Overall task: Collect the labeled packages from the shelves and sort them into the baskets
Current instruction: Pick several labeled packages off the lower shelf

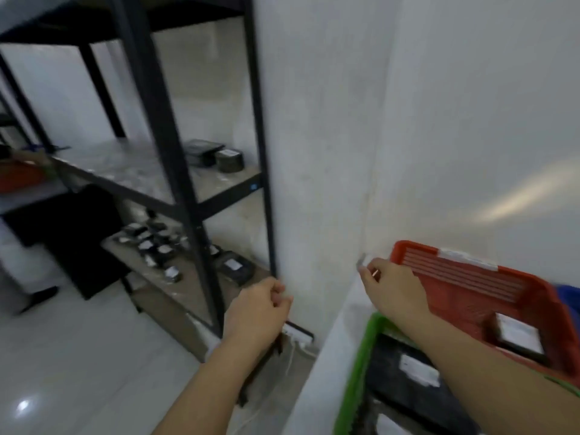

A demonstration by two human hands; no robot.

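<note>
Head view. We see labeled packages in three places: a cluster of dark packets with white labels [153, 246] spread over the lower shelf board [194, 296] of the black metal shelving unit [163, 127], two dark packages [216, 155] at the back right corner of the middle shelf board [125, 171], and others already in the baskets. One labeled package [516, 335] lies at the near end of the red basket [470, 287]; further dark, white-labeled packages [414, 372] fill the green basket [361, 372] beside it, whose rim the red basket overlaps. A blue rim [569, 293] shows at the right edge.

Our left hand [260, 309] is loosely curled, fingers bent inward, just in front of the right front post of the shelving; we cannot tell whether it holds anything. Our right hand [392, 287] reaches past the far left corner of the red basket, thumb and forefinger pinched on a small pale scrap [362, 262], too blurred to identify.

A white pillar [320, 152] stands between shelving and baskets. The floor [78, 356] is pale glossy tile.
</note>
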